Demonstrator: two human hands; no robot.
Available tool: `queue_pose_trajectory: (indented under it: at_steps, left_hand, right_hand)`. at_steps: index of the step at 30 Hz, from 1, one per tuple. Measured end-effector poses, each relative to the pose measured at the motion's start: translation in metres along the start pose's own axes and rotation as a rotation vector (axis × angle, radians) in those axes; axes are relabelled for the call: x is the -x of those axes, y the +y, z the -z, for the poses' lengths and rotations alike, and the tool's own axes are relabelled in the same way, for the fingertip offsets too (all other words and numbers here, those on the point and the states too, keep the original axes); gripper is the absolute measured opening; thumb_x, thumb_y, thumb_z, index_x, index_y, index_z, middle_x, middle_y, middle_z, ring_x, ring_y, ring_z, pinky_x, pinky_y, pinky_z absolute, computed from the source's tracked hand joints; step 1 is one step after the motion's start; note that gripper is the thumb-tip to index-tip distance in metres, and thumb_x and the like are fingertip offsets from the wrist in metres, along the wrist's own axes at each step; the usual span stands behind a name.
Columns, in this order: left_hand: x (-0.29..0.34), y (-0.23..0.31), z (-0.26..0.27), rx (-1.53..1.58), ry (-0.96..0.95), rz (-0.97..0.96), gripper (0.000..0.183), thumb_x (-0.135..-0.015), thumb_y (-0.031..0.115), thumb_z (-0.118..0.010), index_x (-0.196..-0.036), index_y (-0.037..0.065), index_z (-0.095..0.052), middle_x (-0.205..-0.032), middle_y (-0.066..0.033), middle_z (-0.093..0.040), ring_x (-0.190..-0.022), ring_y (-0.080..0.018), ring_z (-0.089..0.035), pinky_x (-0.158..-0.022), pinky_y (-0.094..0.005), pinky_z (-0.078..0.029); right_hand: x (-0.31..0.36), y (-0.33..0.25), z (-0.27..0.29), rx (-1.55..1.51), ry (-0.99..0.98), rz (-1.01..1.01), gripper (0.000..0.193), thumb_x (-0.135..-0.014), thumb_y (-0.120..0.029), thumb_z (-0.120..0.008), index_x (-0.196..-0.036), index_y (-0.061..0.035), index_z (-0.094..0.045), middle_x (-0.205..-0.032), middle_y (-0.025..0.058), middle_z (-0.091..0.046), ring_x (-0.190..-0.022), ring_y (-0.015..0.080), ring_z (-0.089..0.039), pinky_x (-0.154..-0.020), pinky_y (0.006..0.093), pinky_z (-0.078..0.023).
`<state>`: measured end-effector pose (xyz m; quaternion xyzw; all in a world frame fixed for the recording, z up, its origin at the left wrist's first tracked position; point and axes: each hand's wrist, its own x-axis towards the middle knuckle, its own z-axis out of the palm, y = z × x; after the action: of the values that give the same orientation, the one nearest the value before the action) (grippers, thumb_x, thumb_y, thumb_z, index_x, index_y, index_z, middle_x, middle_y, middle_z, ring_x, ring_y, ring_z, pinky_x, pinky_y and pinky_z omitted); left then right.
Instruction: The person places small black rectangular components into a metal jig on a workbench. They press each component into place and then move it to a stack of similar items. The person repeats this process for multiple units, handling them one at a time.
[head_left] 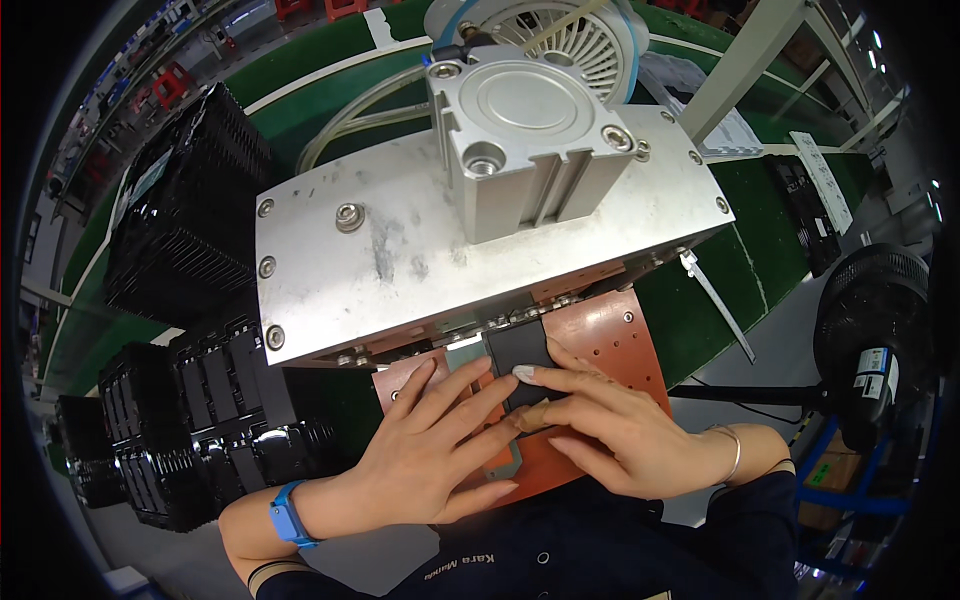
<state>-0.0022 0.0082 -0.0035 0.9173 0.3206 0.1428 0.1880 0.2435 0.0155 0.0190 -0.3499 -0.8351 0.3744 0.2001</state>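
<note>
A dark grey rectangular flat piece lies on an orange-brown base plate, its far end at the front edge of a silver metal press. My left hand is open, palm down, with fingers spread over the left part of the plate. Its index and middle fingertips reach the dark piece's left side. From the right comes my right hand, fingers slightly bent and resting on the piece's right side and near end, thumb apart. The fingertips of both hands meet near the piece's near end. A greenish-grey metal strip shows beneath my left hand.
The silver press housing carries a square cylinder block. Stacks of black trays and more black parts stand left. A white fan sits behind, a black round device right. A white strip-like tool lies on the green bench.
</note>
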Motion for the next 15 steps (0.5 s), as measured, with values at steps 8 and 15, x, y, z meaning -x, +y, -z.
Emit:
queue_pose_trajectory:
  at_steps: [8,15]
  left_hand:
    - [0.003,0.005,0.000,0.089,0.230,0.003,0.048,-0.077,0.035,-0.071,-0.117,0.008,-0.064,-0.126,-0.0138,-0.054,-0.115,-0.0327,-0.051,-0.097,-0.0464,-0.039]
    - [0.011,0.031,0.020,0.871,0.410,0.421,0.028,-0.090,0.018,-0.067,-0.109,0.000,-0.057,-0.075,-0.0056,-0.066,-0.067,-0.0074,-0.062,-0.058,-0.0234,-0.049]
  right_hand:
    - [-0.017,0.015,0.014,-0.883,0.222,-0.361,0.027,-0.085,-0.001,-0.067,-0.104,-0.0048,-0.048,-0.112,0.0055,-0.052,-0.096,0.0108,-0.058,-0.075,0.0241,-0.050]
    - [-0.018,-0.002,0.011,-0.711,0.149,-0.311,0.022,-0.082,0.007,-0.068,-0.090,-0.0029,-0.050,-0.084,0.0033,-0.058,-0.073,0.0087,-0.063,-0.062,0.0209,-0.053]
